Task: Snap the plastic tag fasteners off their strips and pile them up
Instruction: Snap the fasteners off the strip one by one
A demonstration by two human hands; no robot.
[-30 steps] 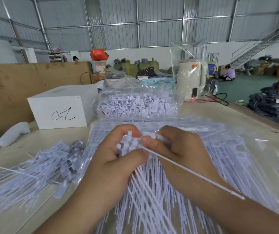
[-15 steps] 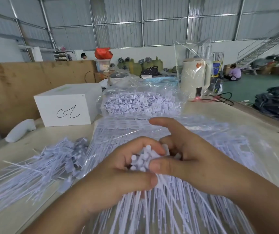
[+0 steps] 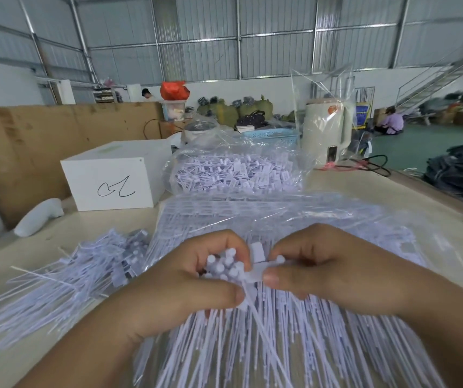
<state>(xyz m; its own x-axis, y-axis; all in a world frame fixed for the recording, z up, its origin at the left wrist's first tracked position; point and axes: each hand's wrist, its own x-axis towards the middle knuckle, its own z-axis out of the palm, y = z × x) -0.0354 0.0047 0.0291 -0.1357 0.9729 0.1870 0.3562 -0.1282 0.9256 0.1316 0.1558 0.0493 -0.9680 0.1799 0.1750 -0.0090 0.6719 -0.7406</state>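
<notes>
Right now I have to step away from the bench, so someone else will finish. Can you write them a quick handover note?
Left hand: grips a bundle of fasteners, heads up.
Right hand: pinches one fastener at the bundle's edge, mid-snap.
Done: a loose pile lies on the table to the left; a clear bag of fasteners sits further back.
Left: the fasteners in hand, plus many on strips in the plastic sheet under the hands. Snap them off and add them to the left pile.

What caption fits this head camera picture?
Left hand grips a bundle of fasteners while right hand pinches one fastener.
</notes>
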